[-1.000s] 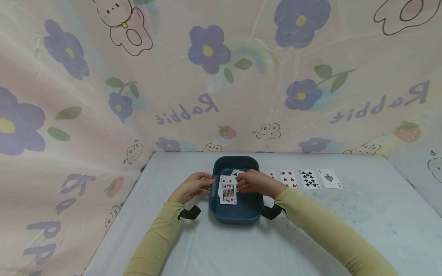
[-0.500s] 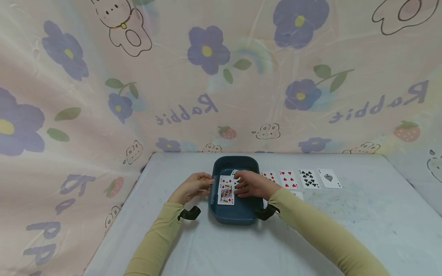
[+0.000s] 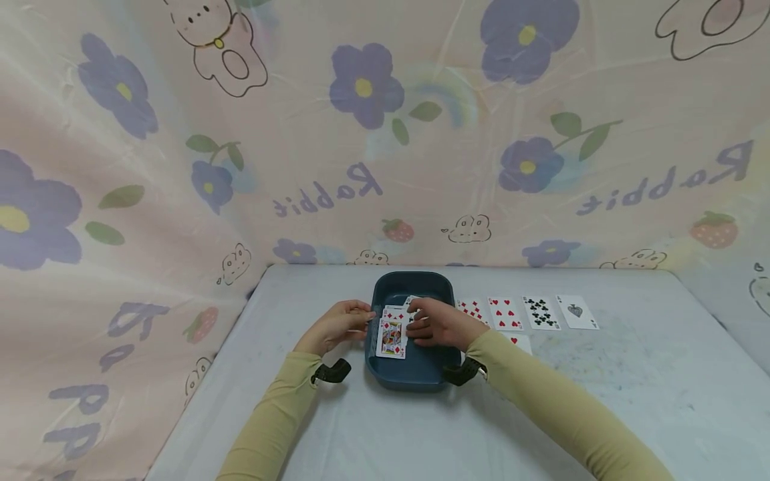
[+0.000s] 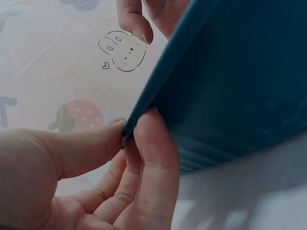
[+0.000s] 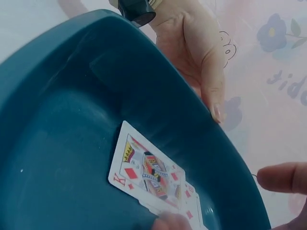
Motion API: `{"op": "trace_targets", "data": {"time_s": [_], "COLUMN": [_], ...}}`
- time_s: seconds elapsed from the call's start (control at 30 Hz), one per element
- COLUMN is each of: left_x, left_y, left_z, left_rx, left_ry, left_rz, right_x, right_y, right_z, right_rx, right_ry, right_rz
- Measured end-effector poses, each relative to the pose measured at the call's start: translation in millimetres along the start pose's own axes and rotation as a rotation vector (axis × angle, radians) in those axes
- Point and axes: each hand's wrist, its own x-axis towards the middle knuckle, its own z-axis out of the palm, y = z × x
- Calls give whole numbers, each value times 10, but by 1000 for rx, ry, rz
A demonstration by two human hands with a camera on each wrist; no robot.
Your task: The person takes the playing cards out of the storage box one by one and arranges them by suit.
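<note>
My left hand [image 3: 333,327] pinches the left rim of a dark blue plastic tub [image 3: 421,374]; the left wrist view shows thumb and index finger [image 4: 156,158] either side of the edge. Inside the tub lies a king of diamonds [image 3: 392,342] face up, overlapping another diamond card [image 3: 395,312]. My right hand [image 3: 445,325] reaches over the right rim, partly covering a black-suited card [image 3: 412,300]. In the right wrist view one fingertip [image 5: 171,222] touches the edge of the king, while the thumb [image 5: 283,177] stands well apart from it.
Right of the tub, face-up cards form a row: a diamond card [image 3: 472,310], a heart card [image 3: 504,314], a club card [image 3: 541,313] and an ace of spades [image 3: 578,312]. Another heart card [image 3: 519,343] shows partly behind the right sleeve. A patterned cloth [image 3: 421,220] stands behind the white table.
The king of diamonds has slid slightly left and tilted a little. My right hand and forearm have shifted left, uncovering more of the cards outside. My left hand stays at the rim.
</note>
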Motion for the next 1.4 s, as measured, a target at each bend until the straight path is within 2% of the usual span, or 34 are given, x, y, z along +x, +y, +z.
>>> {"op": "trace_targets", "data": {"time_s": [0.17, 0.37, 0.7, 1.0, 1.4], "left_x": [-3, -16, -5, 5, 6], "left_y": [7, 17, -9, 2, 4], "left_z": [6, 7, 1, 11, -7], "left_rx": [-3, 2, -12, -7, -10], "left_ry": [-5, -12, -22, -5, -4], "left_rz": [-4, 2, 7, -1, -12], "right_x": [-25, -43, 29, 50, 19], "right_y": [-17, -37, -20, -26, -57], "right_z": [2, 21, 49, 40, 0], "right_rx": [-24, 6, 74, 69, 3], "right_ry": [7, 44, 15, -17, 131], "right_rz": [-18, -31, 20, 41, -43]}}
